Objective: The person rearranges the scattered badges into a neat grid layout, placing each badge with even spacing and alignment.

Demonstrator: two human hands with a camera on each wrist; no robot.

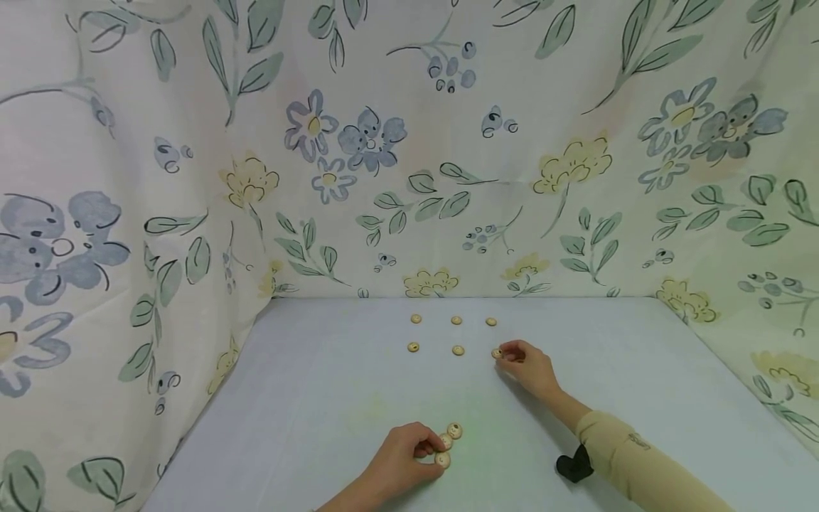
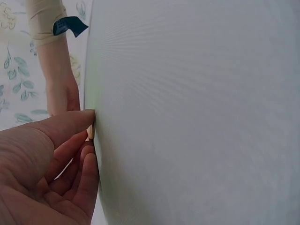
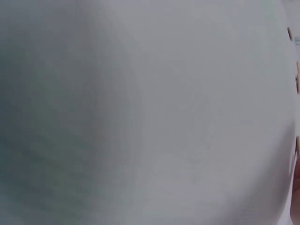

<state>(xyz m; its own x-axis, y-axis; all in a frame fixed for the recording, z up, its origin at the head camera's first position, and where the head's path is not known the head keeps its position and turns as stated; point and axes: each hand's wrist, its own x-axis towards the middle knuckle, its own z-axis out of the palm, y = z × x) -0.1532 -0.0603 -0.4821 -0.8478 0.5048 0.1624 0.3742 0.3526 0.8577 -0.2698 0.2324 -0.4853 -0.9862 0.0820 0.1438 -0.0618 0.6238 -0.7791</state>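
Note:
My right hand (image 1: 530,368) reaches to the far part of the table and pinches a small round wooden disc (image 1: 497,353) with a dark mark. That disc is at the right end of the nearer row, beside a disc (image 1: 458,350) and another disc (image 1: 413,347). Close to me, my left hand (image 1: 409,455) has thumb and fingertips on a short slanting line of discs, pinching the nearest disc (image 1: 442,460). The topmost disc (image 1: 454,430) lies just past its fingertips. In the left wrist view, a disc's edge (image 2: 91,131) shows between thumb and fingers.
Three more discs form a back row, its middle disc (image 1: 456,321) near the table's far edge. A black object (image 1: 574,465) shows by the right sleeve (image 1: 640,455). White table (image 1: 307,398) extends to both sides; floral curtains (image 1: 409,142) enclose it.

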